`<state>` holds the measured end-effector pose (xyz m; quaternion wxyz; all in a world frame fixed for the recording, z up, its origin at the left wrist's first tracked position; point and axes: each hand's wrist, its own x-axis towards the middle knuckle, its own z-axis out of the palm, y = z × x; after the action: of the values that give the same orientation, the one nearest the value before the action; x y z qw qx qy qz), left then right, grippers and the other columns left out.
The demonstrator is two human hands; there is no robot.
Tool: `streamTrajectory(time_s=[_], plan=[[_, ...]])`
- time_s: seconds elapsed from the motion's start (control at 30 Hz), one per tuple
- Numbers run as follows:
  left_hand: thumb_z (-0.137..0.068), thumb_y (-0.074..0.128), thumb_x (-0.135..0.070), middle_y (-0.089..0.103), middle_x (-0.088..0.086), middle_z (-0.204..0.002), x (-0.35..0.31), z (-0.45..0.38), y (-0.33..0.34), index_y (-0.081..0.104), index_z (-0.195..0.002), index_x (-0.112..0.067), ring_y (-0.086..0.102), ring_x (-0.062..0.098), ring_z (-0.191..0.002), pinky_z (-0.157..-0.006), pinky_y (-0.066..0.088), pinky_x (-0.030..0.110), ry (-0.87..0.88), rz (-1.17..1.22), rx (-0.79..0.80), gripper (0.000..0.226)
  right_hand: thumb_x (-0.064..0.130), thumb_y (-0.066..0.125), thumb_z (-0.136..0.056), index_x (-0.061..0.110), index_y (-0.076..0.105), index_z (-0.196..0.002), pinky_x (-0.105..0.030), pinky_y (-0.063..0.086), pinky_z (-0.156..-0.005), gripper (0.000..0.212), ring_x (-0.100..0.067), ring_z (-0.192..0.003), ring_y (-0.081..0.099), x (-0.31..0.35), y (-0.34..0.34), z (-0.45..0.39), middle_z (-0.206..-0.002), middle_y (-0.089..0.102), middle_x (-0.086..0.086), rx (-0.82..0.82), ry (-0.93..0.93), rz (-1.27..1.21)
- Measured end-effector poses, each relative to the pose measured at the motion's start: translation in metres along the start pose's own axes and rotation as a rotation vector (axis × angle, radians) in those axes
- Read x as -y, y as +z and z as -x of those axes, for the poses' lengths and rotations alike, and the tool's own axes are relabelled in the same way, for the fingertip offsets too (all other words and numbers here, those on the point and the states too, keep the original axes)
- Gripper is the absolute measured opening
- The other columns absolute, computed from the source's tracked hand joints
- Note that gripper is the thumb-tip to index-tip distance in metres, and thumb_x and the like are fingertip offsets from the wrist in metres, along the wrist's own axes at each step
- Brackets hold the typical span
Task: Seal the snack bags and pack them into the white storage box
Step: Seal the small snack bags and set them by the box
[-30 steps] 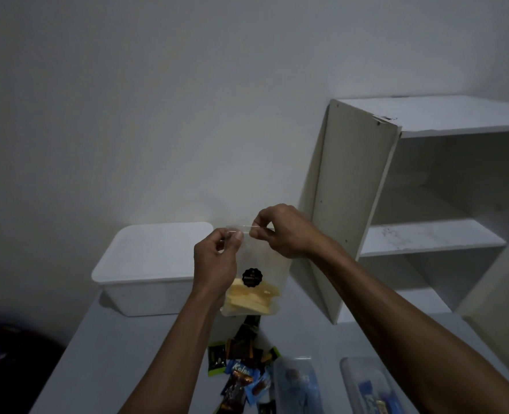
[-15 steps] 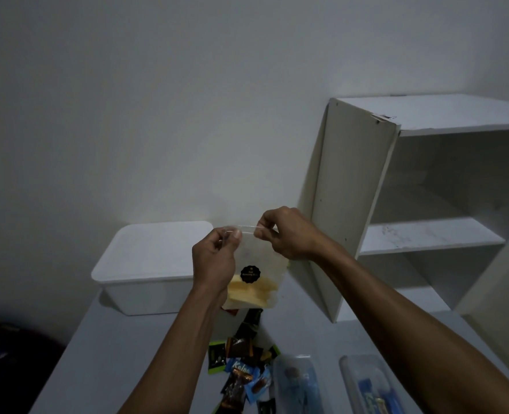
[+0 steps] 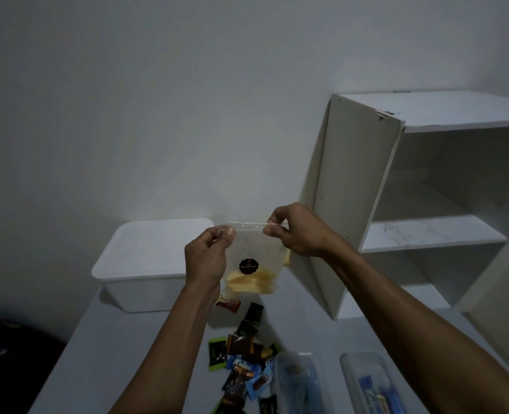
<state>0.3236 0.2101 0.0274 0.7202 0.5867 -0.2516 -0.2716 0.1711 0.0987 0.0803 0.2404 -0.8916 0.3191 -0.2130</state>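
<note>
My left hand (image 3: 207, 258) and right hand (image 3: 295, 231) hold one clear bag (image 3: 256, 258) up over the desk (image 3: 121, 339), between me and the wall. Left fingers (image 3: 228, 234) pinch the bag's top left corner, right fingers (image 3: 272, 230) pinch the top right end of the seal strip. Bag hangs upright, yellow chips at the bottom, one black round sticker (image 3: 248, 265) on the front.

One white box (image 3: 145, 264), lid on, sits on the desk at the back left, just behind my left hand; the hand covers its right end. One white shelf unit (image 3: 396, 204) stands at the right on the desk, right hand in front of its left side panel.

Below the bag: loose pile of small wrapped snacks (image 3: 244, 363) on the desk, dark, green and blue wrappers, too jumbled to count. One red-and-white wrapper (image 3: 228, 303) lies apart, near my left wrist. Two clear containers at the bottom edge: one (image 3: 299, 380) just beside the pile, one (image 3: 369, 383) further right with blue packets inside. Dark object (image 3: 11, 354) at lower left, off the desk, can't tell what.
</note>
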Motion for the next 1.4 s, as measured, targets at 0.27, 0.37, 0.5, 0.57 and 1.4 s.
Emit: streamTrajectory(time_s=[0.27, 0.37, 0.5, 0.57, 1.4], plan=[[-0.085, 0.072, -0.011, 0.072, -0.001, -0.087, -0.001, -0.01, -0.005, 0.072, -0.08, -0.018, 0.062, 0.007, -0.077, -0.081, 0.045, 0.03, -0.077, 0.089, -0.032, 0.008, 0.033, 0.066, -0.093, 0.014, 0.072, -0.09, -0.031, 0.053, -0.079, 0.021, -0.012, -0.086, 0.068, -0.013, -0.004, 0.006, -0.094, 0.072, 0.008, -0.03, 0.014, -0.041], [-0.085, 0.071, -0.012, 0.071, -0.002, -0.085, 0.001, -0.009, -0.002, 0.072, -0.081, -0.018, 0.06, 0.011, -0.08, -0.082, 0.044, 0.031, -0.113, 0.108, -0.041, 0.008, 0.036, 0.068, -0.09, 0.016, 0.071, -0.084, -0.028, 0.054, -0.071, 0.02, -0.017, -0.081, 0.071, -0.015, -0.001, 0.009, -0.09, 0.072, 0.01, -0.065, 0.042, -0.113], [-0.089, 0.068, -0.021, 0.071, -0.004, -0.088, 0.004, -0.007, -0.004, 0.072, -0.085, -0.019, 0.058, 0.012, -0.083, -0.082, 0.044, 0.03, -0.098, 0.081, -0.03, 0.006, 0.039, 0.07, -0.088, 0.02, 0.065, -0.075, -0.012, 0.049, -0.055, 0.023, -0.018, -0.074, 0.071, -0.015, -0.004, 0.011, -0.082, 0.07, 0.011, -0.092, 0.065, -0.154], [-0.09, 0.067, -0.023, 0.072, -0.005, -0.089, 0.003, -0.008, -0.003, 0.072, -0.085, -0.02, 0.058, 0.011, -0.083, -0.081, 0.044, 0.03, -0.093, 0.071, -0.021, 0.008, 0.039, 0.07, -0.088, 0.023, 0.062, -0.073, -0.009, 0.044, -0.05, 0.023, -0.018, -0.071, 0.07, -0.014, -0.004, 0.012, -0.079, 0.069, 0.01, -0.11, 0.059, -0.144], [-0.076, 0.072, -0.057, 0.066, -0.004, -0.088, -0.002, -0.004, 0.02, 0.067, -0.074, -0.026, 0.06, 0.013, -0.083, -0.073, 0.048, 0.029, 0.008, -0.271, -0.161, 0.032, 0.033, 0.069, -0.09, 0.018, 0.067, -0.07, -0.024, 0.044, -0.058, 0.026, 0.0, -0.053, 0.05, 0.004, 0.021, -0.003, -0.061, 0.059, 0.01, -0.031, 0.183, -0.36]])
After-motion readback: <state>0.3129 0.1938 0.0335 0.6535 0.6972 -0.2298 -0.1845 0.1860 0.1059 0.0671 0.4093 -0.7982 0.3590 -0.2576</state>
